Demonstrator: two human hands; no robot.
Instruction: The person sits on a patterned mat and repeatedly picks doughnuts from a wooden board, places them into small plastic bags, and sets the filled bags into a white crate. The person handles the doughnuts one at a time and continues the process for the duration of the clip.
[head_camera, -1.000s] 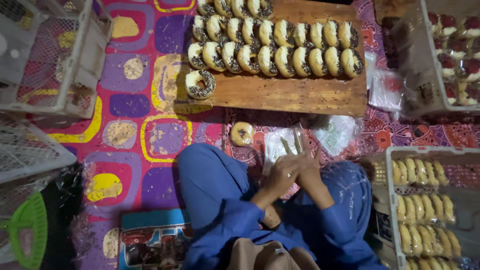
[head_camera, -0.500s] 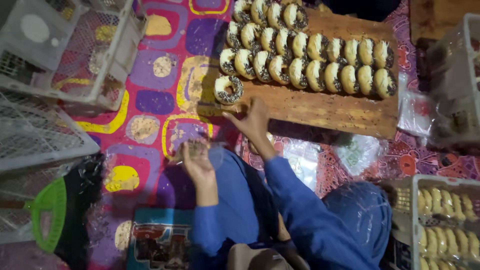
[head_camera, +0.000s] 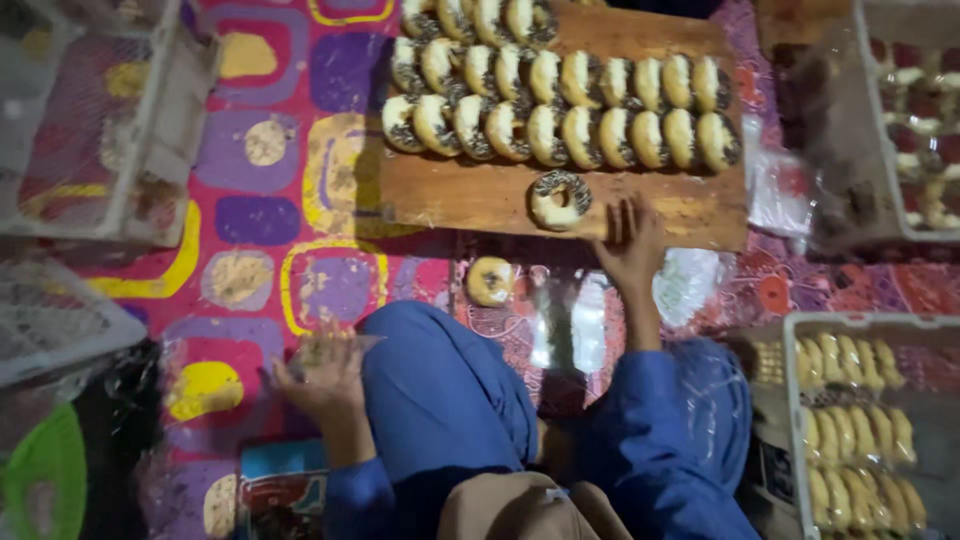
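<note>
Colourful patterned mat fills the floor. Since half a second ago, I see the right hand (head_camera: 632, 243) has moved right along the wooden board (head_camera: 470, 190), open, fingers spread beside the lone sprinkled doughnut (head_camera: 560, 198) at centre. The left hand (head_camera: 325, 375), lower left, loosely holds a clear plastic bag (head_camera: 300, 352).

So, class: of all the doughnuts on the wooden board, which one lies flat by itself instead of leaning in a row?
The sprinkle-topped ring doughnut near the front edge of the wooden board, just left of the right hand. It lies flat, hole up, while the others lean in packed rows.
</note>
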